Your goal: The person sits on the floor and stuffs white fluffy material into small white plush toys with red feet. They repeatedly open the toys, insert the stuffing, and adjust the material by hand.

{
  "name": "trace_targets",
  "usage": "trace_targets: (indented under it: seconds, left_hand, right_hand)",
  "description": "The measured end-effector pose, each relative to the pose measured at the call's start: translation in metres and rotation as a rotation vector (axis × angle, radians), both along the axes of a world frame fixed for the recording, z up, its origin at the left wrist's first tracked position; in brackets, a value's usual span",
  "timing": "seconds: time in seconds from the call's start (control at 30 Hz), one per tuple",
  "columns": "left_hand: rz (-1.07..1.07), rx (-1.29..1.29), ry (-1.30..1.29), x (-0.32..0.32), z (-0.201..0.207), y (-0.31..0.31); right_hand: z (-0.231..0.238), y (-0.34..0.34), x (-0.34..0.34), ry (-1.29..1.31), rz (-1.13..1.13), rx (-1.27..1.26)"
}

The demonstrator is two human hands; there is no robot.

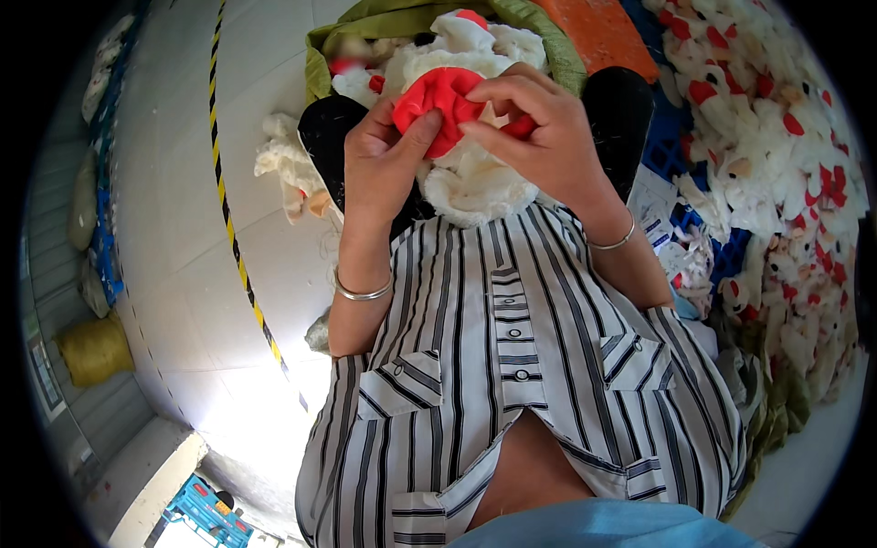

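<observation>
A black-and-white striped shirt is worn, buttoned down the front, with two flapped, buttoned chest pockets. The sleeves are short, so the forearms are left bare. A thin silver bangle is seen on the left wrist, and a matching one on the right.

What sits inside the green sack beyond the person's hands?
The green sack holds white plush toys with red parts, heaped to its rim. Both hands, the left hand and right hand, and the red fabric piece cover the lower contents.
</observation>
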State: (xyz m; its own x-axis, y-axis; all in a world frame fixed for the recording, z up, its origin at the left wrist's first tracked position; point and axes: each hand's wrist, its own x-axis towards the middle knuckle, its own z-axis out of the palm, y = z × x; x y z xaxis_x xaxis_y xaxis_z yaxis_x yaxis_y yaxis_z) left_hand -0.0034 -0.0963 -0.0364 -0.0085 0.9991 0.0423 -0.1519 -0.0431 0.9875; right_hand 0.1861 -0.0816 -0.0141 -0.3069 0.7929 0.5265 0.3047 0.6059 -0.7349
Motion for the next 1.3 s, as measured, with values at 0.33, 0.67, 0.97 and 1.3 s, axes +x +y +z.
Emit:
trace_targets:
  seconds: [0.33,0.67,0.97,1.3]
  left_hand:
    - [-0.077,0.025,0.059,0.008,0.016,-0.007]
    - [-0.026,0.102,0.107,0.015,0.003,-0.006]
    - [-0.052,0.039,0.147,0.011,0.003,-0.004]
    - [-0.191,0.127,0.354,0.005,-0.006,-0.003]
  right_hand:
    - [-0.005,0.003,-0.004,-0.039,0.003,-0.029]
    - [-0.008,-0.004,-0.007,-0.022,-0.106,-0.049]
    - [-0.005,-0.005,0.001,0.179,0.127,-0.434]
    - [-0.002,0.003,0.019,0.038,-0.018,-0.416]
